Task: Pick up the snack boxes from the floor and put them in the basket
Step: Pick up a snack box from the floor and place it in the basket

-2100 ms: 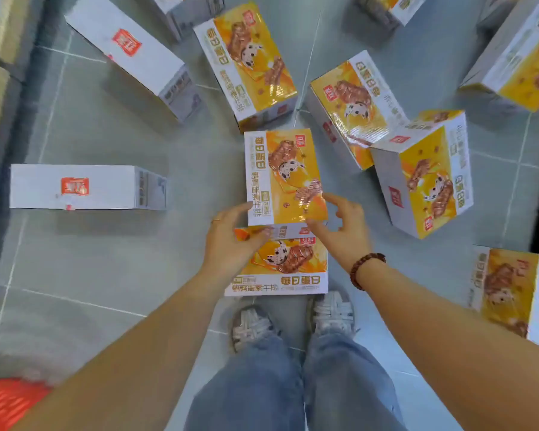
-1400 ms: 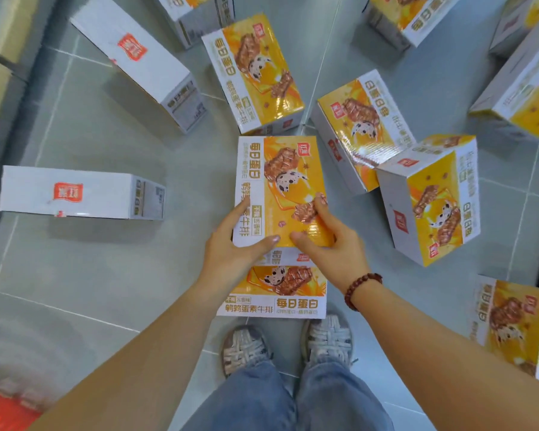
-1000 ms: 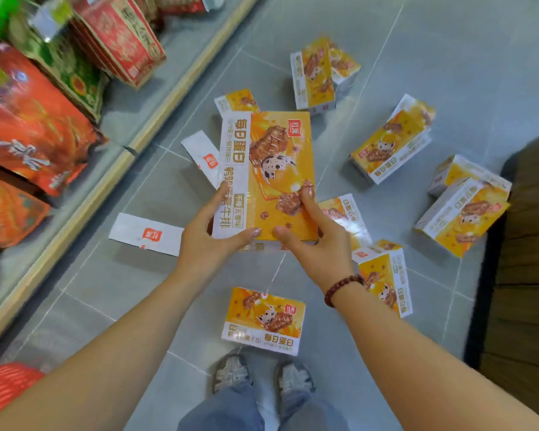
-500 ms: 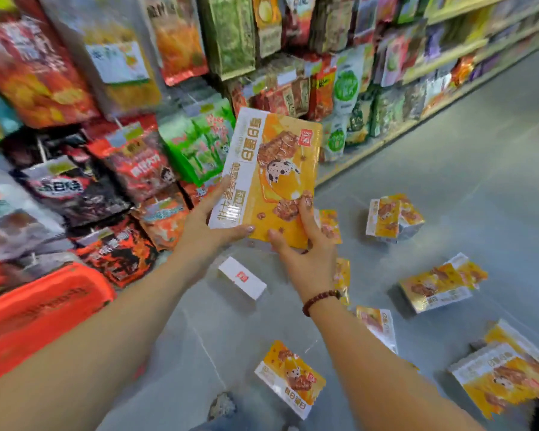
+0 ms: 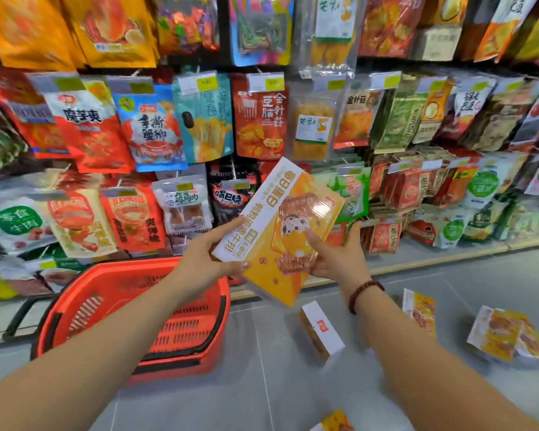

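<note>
I hold one yellow and white snack box [image 5: 274,234] up in the air in front of the shelves, tilted. My left hand [image 5: 204,262] grips its left edge, thumb on the front face. My right hand [image 5: 336,259], with a bead bracelet on the wrist, grips its lower right side. The red basket [image 5: 112,293] with black handles stands on the floor to the lower left of the box, and my left forearm hides part of its inside. More snack boxes lie on the grey floor: a white-sided snack box [image 5: 321,329], a yellow snack box [image 5: 419,311], and a further snack box [image 5: 507,335].
Store shelves [image 5: 262,119] packed with hanging snack bags fill the whole background, close behind the held box. A low shelf ledge [image 5: 433,259] runs along the floor. Another box corner [image 5: 333,423] pokes in at the bottom edge.
Both hands lifted the box off the floor and carried it left toward the shelves. My view rose from the floor and turned, so the red basket now shows fully.
</note>
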